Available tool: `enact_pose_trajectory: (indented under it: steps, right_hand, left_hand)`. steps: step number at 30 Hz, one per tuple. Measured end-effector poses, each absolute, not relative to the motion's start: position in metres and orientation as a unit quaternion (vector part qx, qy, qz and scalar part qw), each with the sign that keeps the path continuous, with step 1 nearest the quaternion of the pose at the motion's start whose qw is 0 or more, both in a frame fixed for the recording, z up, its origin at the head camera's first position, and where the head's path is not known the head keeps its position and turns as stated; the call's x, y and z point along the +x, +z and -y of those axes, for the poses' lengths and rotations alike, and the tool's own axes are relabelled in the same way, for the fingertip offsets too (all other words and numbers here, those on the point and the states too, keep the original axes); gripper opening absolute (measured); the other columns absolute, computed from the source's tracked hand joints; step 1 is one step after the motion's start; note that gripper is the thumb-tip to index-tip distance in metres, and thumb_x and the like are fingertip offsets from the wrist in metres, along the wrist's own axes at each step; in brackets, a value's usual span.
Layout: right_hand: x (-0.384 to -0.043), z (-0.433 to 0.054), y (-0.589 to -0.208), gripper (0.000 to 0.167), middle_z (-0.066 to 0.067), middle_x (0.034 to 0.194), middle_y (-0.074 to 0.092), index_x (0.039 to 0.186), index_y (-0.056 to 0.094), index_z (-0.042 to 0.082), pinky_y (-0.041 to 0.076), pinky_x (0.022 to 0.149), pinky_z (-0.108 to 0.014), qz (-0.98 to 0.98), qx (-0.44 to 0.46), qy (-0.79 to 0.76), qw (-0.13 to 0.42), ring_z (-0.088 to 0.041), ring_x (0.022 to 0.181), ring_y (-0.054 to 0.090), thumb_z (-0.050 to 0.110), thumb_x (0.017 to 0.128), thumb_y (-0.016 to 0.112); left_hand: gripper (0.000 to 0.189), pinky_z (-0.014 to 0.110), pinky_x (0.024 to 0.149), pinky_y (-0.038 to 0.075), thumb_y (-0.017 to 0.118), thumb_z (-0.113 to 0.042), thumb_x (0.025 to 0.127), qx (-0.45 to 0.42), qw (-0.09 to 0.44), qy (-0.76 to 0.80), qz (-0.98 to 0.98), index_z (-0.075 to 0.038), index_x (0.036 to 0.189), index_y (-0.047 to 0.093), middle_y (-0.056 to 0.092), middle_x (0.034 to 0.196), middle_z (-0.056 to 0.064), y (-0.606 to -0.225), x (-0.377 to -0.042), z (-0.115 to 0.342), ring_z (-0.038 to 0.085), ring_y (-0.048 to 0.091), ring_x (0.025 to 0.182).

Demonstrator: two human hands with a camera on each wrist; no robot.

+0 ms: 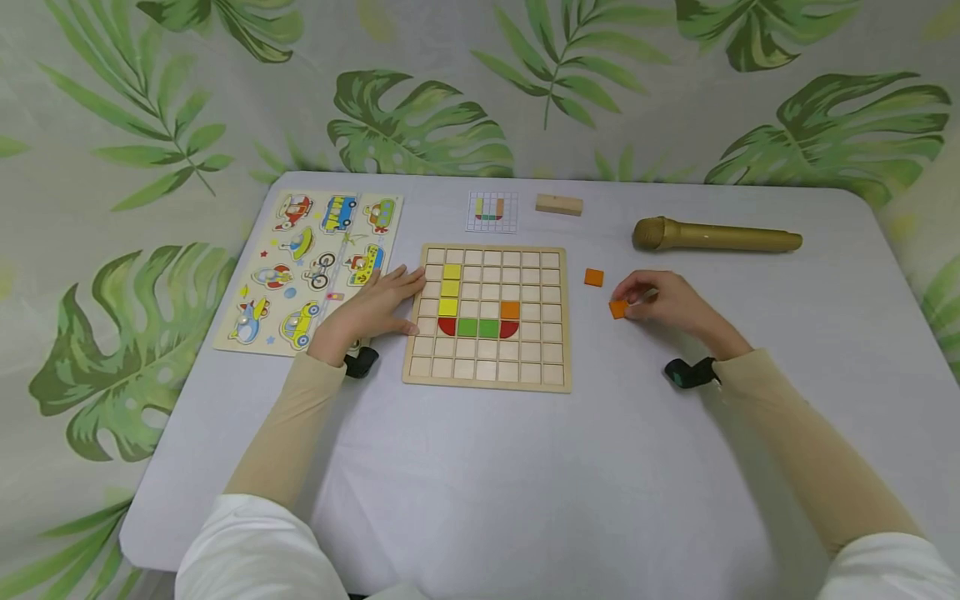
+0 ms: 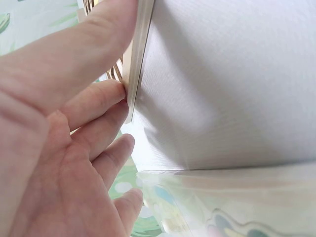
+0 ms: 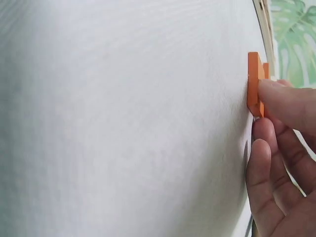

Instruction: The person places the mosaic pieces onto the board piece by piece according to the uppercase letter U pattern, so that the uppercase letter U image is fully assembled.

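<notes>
In the head view, my left hand [image 1: 372,305] lies at the left edge of a wooden grid board [image 1: 552,333]. Its fingers stretch out and touch the board's side, which the left wrist view shows closely. My right hand [image 1: 669,307] pinches an orange square tile [image 1: 618,309] between thumb and fingers, low over the tabletop right of the board. Another orange tile [image 1: 594,277] lies just beyond it. On the board sit a column of yellow tiles [image 1: 450,288], two green tiles [image 1: 468,327], two red rounded-corner tiles [image 1: 509,329] and one orange tile [image 1: 510,310].
Behind the board lie a printed pattern card [image 1: 492,227] and a small wooden block [image 1: 558,205]. A gold microphone-shaped object [image 1: 720,237] is at the back right. Left of the board, partly under my left hand, is a vehicle picture puzzle [image 1: 273,246].
</notes>
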State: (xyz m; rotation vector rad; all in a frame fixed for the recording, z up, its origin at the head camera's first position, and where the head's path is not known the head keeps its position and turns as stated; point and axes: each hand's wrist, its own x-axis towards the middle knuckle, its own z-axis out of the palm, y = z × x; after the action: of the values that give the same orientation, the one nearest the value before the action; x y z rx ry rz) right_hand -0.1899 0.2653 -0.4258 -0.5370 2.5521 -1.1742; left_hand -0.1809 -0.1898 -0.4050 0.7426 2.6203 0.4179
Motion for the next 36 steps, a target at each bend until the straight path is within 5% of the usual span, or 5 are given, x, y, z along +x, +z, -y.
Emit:
enact_pose_trajectory:
  steps: [17,36]
  right_hand:
    - [-0.2,-0.252,-0.415,0.017,-0.014,0.096,0.061,0.103,0.064,-0.005,0.046,0.07,-0.02,-0.855,-0.157,-0.452,0.199,-0.018,0.081,0.053,-0.003,0.086,0.063]
    - [-0.23,-0.149,-0.418,0.015,-0.01,0.088,0.061,0.098,0.064,-0.004,0.042,0.068,-0.024,-0.832,-0.202,-0.475,0.204,-0.02,0.076,0.051,0.002,0.085,0.068]
  left_hand:
    - [0.086,0.053,0.113,-0.004,0.074,-0.028,0.082,0.264,0.192,0.154,-0.933,0.0,0.149,0.028,0.016,0.158,0.01,-0.408,-0.182,0.191,0.033,0.005,0.144]
    - [0.085,0.054,0.113,-0.004,0.075,-0.028,0.082,0.264,0.192,0.155,-0.932,0.001,0.148,0.029,0.017,0.158,0.01,-0.408,-0.182,0.191,0.034,0.006,0.144]
